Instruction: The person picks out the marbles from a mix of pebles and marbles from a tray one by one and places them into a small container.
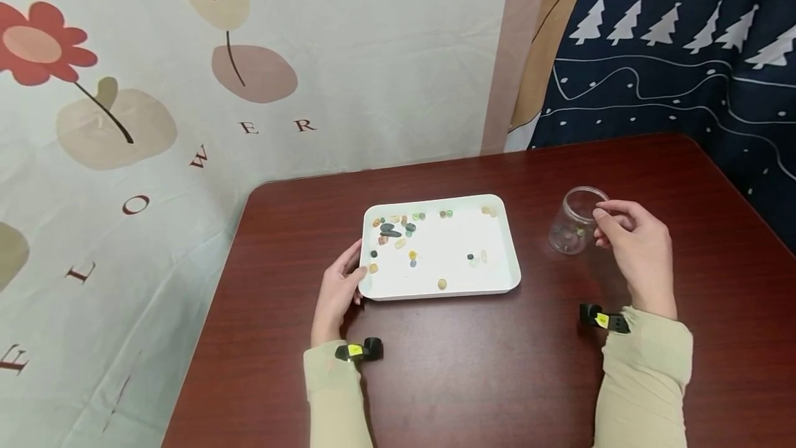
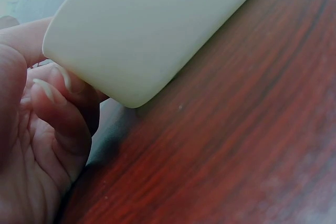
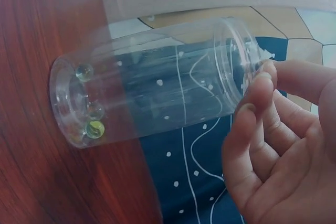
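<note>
A shallow white tray lies on the table with small coloured stones and beads in it, most of them grouped at its far left. My left hand grips the tray's near left corner, thumb at the rim and fingers curled below it in the left wrist view. Off to the right stands a clear jar, its mouth uncovered. Glass marbles lie at its bottom in the right wrist view. My right hand has its thumb and fingertips together right at the jar's rim; I cannot tell whether they pinch something.
The dark red wooden table runs back to a wall covering printed with flowers and letters. A dark blue cloth with white trees hangs past the table's right edge. Each wrist wears a black strapped camera.
</note>
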A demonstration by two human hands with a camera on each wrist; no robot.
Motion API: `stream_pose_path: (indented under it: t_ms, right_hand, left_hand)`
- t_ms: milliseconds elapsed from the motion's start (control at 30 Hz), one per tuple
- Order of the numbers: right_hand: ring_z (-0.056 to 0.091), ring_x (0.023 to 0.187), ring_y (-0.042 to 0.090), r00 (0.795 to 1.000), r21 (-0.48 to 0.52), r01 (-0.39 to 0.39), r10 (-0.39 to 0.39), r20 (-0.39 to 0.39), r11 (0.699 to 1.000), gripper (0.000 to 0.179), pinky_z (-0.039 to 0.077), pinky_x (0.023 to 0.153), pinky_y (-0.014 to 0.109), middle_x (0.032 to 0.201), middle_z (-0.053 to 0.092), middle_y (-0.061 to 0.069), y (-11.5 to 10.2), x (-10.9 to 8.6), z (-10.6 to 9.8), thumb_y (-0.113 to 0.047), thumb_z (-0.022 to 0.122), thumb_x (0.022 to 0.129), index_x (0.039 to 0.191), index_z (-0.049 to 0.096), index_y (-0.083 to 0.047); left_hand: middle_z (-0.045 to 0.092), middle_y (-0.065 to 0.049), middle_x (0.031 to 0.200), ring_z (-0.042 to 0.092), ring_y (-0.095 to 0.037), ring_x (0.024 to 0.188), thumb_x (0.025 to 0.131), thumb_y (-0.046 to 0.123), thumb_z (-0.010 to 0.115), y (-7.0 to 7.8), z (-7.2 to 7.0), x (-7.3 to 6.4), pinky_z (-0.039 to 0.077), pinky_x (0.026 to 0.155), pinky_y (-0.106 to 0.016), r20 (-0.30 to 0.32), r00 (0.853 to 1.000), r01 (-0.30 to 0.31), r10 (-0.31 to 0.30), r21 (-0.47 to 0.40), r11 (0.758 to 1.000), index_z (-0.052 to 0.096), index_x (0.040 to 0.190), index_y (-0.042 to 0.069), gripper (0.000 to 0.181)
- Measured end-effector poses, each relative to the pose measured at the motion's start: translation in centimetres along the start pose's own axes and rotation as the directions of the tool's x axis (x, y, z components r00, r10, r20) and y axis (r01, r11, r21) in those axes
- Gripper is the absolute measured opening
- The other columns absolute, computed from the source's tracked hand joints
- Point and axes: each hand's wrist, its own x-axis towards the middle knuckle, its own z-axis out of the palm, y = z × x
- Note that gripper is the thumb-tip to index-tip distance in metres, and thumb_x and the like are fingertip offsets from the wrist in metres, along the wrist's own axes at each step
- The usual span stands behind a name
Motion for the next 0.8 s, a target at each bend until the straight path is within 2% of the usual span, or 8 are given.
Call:
stream_pose_path:
  t_ms: [300,467,700,800]
  right_hand:
    - [0.057,0.060,0.005,0.999,-0.077,0.016,-0.018,-0.028,0.997,0.036,0.047,0.058,0.012,0.066,0.060,-0.014,-0.9,-0.4,0.2,-0.039,0.057,0.088,0.115,0.063,-0.015]
    - [0.058,0.065,0.005,0.999,-0.077,0.036,-0.035,0.008,0.996,0.037,0.049,0.061,0.012,0.071,0.063,-0.012,-1.4,-0.6,0.8,-0.040,0.057,0.087,0.116,0.063,-0.017]
    - [0.059,0.065,0.006,0.993,-0.114,0.111,-0.104,0.063,0.987,0.036,0.044,0.055,0.017,0.074,0.065,-0.007,-2.2,-1.1,1.7,-0.043,0.056,0.087,0.114,0.063,-0.021]
    - [0.060,0.066,0.009,0.989,-0.098,0.138,-0.131,0.072,0.986,0.034,0.046,0.056,0.017,0.074,0.065,-0.005,-2.5,-1.3,2.1,-0.042,0.057,0.087,0.113,0.063,-0.020]
  left_hand:
    - [0.051,0.004,0.133,0.042,-0.014,0.039,0.086,0.017,0.057,0.1,-0.1,-0.1,0.042,0.037,-0.029,-0.003,1.000,0.013,-0.013,0.016,1.000,0.049,0.130,0.038,0.050]
    - [0.052,0.008,0.132,0.041,-0.014,0.039,0.087,0.018,0.057,0.3,0.0,-0.1,0.041,0.036,-0.028,-0.007,1.000,0.022,-0.022,0.013,1.000,0.049,0.129,0.040,0.049]
    - [0.051,0.003,0.133,0.042,-0.013,0.039,0.087,0.016,0.057,0.2,0.0,-0.2,0.040,0.035,-0.027,0.017,1.000,0.019,-0.018,-0.024,1.000,0.048,0.130,0.038,0.049]
    - [0.051,0.003,0.133,0.042,-0.013,0.039,0.087,0.016,0.058,0.2,-0.1,-0.2,0.040,0.035,-0.027,0.011,1.000,0.019,-0.019,-0.024,1.000,0.049,0.130,0.038,0.049]
